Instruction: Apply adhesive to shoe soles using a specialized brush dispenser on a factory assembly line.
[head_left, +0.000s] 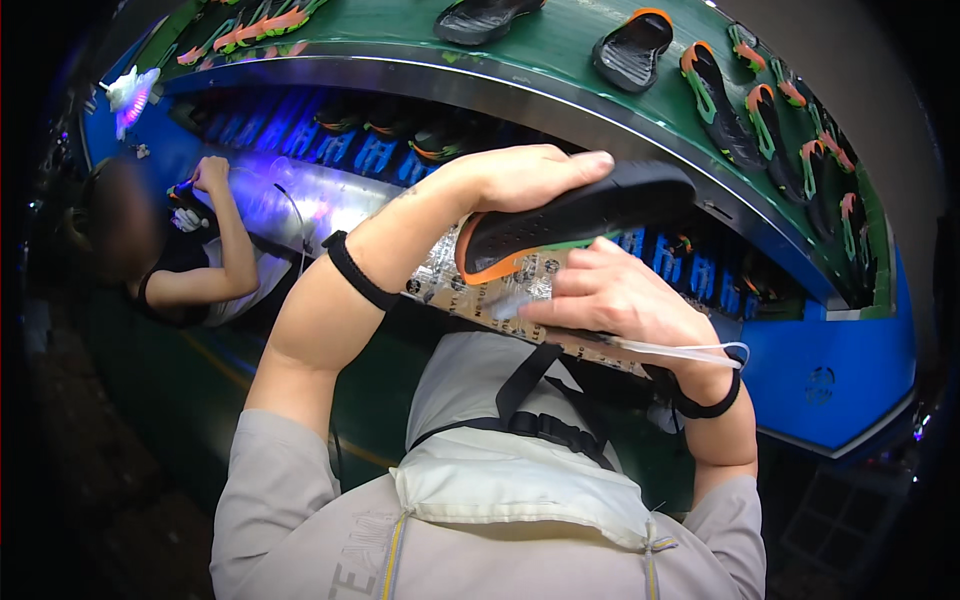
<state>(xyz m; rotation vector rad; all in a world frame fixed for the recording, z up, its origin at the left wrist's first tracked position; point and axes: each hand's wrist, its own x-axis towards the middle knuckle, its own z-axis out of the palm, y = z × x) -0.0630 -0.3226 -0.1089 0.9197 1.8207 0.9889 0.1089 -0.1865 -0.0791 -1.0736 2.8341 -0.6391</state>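
Here, at frame centre above the curved green conveyor belt (560, 45), the left hand (520, 178) clasps the black, orange-edged foam shoe sole (575, 218) from above while the right hand (615, 295) pinches its underside; probably light, flexible, best gripped mid-length.

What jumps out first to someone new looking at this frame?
At centre, the left hand and right hand grip a black shoe sole with an orange rim. Above it, a green conveyor belt arcs across the top, carrying more black, orange and green soles. At far left, another person's hand works beside a violet lamp glow.
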